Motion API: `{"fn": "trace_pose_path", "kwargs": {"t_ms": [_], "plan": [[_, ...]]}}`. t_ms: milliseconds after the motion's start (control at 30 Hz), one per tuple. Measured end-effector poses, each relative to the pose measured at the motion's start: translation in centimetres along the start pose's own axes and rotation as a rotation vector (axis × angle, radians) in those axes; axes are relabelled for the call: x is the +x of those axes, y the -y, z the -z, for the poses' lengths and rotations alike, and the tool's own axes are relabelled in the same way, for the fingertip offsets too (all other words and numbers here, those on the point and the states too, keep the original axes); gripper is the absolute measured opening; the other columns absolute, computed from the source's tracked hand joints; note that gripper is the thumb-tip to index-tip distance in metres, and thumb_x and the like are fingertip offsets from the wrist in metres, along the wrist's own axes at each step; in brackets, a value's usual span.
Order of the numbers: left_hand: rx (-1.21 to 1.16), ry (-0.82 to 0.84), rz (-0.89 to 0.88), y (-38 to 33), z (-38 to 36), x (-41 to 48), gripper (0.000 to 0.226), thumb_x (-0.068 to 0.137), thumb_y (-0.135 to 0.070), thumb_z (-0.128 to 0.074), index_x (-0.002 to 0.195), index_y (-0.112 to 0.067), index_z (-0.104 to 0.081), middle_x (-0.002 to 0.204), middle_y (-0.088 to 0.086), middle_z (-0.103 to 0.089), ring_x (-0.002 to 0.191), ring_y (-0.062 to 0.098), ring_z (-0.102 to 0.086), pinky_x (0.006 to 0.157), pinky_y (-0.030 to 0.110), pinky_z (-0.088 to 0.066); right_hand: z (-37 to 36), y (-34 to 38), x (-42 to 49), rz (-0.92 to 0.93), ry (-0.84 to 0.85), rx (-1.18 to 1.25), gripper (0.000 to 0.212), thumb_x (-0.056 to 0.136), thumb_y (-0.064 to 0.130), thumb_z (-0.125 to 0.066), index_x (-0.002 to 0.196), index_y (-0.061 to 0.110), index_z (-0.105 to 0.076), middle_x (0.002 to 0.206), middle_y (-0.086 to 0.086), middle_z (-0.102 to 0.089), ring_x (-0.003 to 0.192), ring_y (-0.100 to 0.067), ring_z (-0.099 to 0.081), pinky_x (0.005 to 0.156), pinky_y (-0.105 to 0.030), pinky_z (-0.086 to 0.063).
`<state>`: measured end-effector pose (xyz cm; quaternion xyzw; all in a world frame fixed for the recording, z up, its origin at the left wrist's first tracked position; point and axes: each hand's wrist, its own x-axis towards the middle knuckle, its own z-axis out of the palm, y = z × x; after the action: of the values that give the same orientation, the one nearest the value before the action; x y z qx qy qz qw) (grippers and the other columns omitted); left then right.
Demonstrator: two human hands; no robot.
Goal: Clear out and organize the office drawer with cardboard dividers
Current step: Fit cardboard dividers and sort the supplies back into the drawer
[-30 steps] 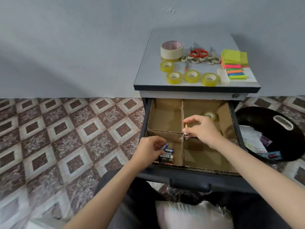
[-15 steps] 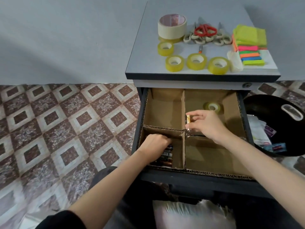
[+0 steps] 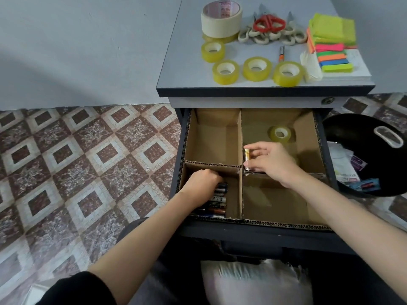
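Down on the left, the floor (image 3: 77, 164) has brown and white tiles. Next comes the open drawer (image 3: 248, 234), and brown cardboard dividers (image 3: 241, 137) split it into four boxes.

The left hand (image 3: 203, 180) is curled low in the near left box, right on top of a pile of batteries (image 3: 217, 202). Its fingers are tucked under, so I cannot tell if it is holding any of them. The far left box behind it has bare cardboard showing.

The right hand (image 3: 272, 162) is where the walls cross in the middle, at the front of the far right box. Its thumb and fingers pinch a small gold battery (image 3: 247, 157) that stands up against the middle wall. A roll of yellow tape (image 3: 280, 134) sits further back in that same box, apart from the hand.

On the cabinet top (image 3: 191, 62) above the drawer there is a big cream tape roll (image 3: 221, 19), four small yellow tape rolls (image 3: 256, 68), scissors with red handles (image 3: 269, 24) among pale ones, an orange pen (image 3: 282, 53) and bright sticky notes (image 3: 332, 31).

On the far right, beside the drawer, a black bin (image 3: 352, 133) holds papers and wrappers.
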<state>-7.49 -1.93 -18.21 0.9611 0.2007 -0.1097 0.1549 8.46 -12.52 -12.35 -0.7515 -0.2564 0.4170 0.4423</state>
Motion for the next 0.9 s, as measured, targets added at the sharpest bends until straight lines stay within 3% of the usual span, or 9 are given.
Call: {"fn": "trace_pose_path", "kwargs": {"t_ms": [233, 333, 400, 533, 633, 733, 833, 900], "plan": [[0.03, -0.009, -0.007, -0.2, 0.2, -0.2, 0.037, 0.088, 0.001, -0.045, 0.112, -0.017, -0.067, 0.112, 0.005, -0.065, 0.103, 0.028, -0.059, 0.083, 0.04, -0.05, 0.1, 0.1, -0.3, 0.011, -0.006, -0.005, 0.042, 0.074, -0.008, -0.071, 0.107, 0.018, -0.064, 0.102, -0.008, -0.063, 0.088, -0.024, -0.064, 0.07, -0.026, -0.055], [0.027, -0.007, -0.006, -0.3, 0.6, -0.8, 0.033, 0.089, -0.003, -0.046, 0.112, -0.014, -0.066, 0.114, 0.004, -0.063, 0.104, 0.026, -0.058, 0.083, 0.039, -0.049, 0.3, 0.6, -0.6, 0.02, -0.008, 0.029, 0.042, 0.073, -0.011, -0.07, 0.105, 0.016, -0.063, 0.101, -0.009, -0.064, 0.085, -0.024, -0.066, 0.062, -0.023, -0.056], [-0.012, -0.059, -0.019, -0.5, 1.2, -1.7, 0.03, 0.091, -0.008, -0.047, 0.114, -0.013, -0.066, 0.116, 0.003, -0.063, 0.108, 0.023, -0.056, 0.088, 0.038, -0.048, 0.4, 0.8, -0.8, 0.027, -0.012, 0.047, 0.041, 0.072, -0.012, -0.071, 0.104, 0.013, -0.064, 0.101, -0.012, -0.066, 0.083, -0.026, -0.067, 0.065, -0.027, -0.058], [-0.115, -0.521, -0.128, 0.0, 2.7, -4.6, 0.018, 0.084, -0.008, -0.057, 0.094, -0.007, -0.072, 0.097, 0.005, -0.069, 0.091, 0.021, -0.064, 0.081, 0.03, -0.054, 0.6, 1.4, -1.3, 0.066, -0.051, -0.012, 0.04, 0.071, -0.004, -0.075, 0.107, 0.008, -0.065, 0.093, -0.009, -0.069, 0.081, -0.023, -0.068, 0.075, -0.029, -0.055], [-0.216, -0.803, 0.04, 1.0, 3.0, -6.1, 0.024, 0.088, -0.007, -0.051, 0.106, -0.003, -0.067, 0.113, 0.01, -0.062, 0.107, 0.02, -0.056, 0.093, 0.024, -0.041, 0.4, 2.0, -1.9, 0.101, -0.064, -0.068, 0.029, 0.07, -0.001, -0.077, 0.096, 0.009, -0.067, 0.089, -0.009, -0.071, 0.081, -0.021, -0.069, 0.078, -0.03, -0.055], [-0.422, -0.707, 0.26, 1.6, 3.0, -6.3, 0.036, 0.097, -0.012, -0.045, 0.132, -0.009, -0.051, 0.141, 0.004, -0.044, 0.131, 0.016, -0.037, 0.106, 0.024, -0.027, -0.7, 2.7, -2.7, 0.216, -0.07, -0.232, 0.022, 0.069, 0.002, -0.078, 0.083, 0.015, -0.068, 0.078, -0.003, -0.069, 0.075, -0.017, -0.066, 0.074, -0.029, -0.055], [-0.475, -0.577, 0.286, 1.8, 2.4, -5.8, 0.043, 0.1, -0.018, -0.038, 0.142, -0.01, -0.036, 0.15, 0.002, -0.033, 0.14, 0.015, -0.025, 0.11, 0.02, -0.016, -2.8, 3.1, -3.7, 0.374, -0.002, -0.433, 0.018, 0.073, 0.002, -0.072, 0.081, 0.018, -0.068, 0.072, 0.003, -0.066, 0.066, -0.009, -0.059, 0.067, -0.022, -0.049], [-0.484, -0.553, 0.287, 2.0, 2.2, -5.7, 0.044, 0.101, -0.02, -0.036, 0.143, -0.01, -0.034, 0.151, 0.002, -0.031, 0.141, 0.015, -0.024, 0.11, 0.017, -0.013, -4.4, 2.6, -3.9, 0.461, 0.037, -0.714, 0.016, 0.081, 0.005, -0.063, 0.092, 0.015, -0.07, 0.081, 0.0, -0.067, 0.072, -0.012, -0.06, 0.069, -0.025, -0.051]]}}
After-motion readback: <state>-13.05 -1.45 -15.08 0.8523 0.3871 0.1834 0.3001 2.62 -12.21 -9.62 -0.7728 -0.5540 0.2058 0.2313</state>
